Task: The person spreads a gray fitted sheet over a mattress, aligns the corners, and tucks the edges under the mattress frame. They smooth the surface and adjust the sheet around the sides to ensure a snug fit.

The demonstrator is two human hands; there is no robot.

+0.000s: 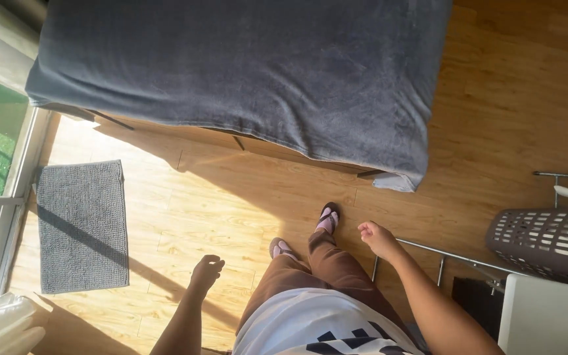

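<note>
- We stand on the wooden floor [231,210], near the long edge of a bed under a dark grey blanket [251,72]; both hands hang free in front of us.
- Our left hand [206,271] holds nothing, fingers loosely curled and slightly apart.
- Our right hand [377,238] is also bare, fingers curled loosely inward.
- The blanket lies far of both hands, its right corner [399,179] drooping over the bed edge; we judge this an approach step, nothing grasped yet.
- A grey mat [81,227] lies left by the window; a perforated basket [547,242] stands right.
- Reaching the blanket calls for stepping in and opening the fingers.
</note>
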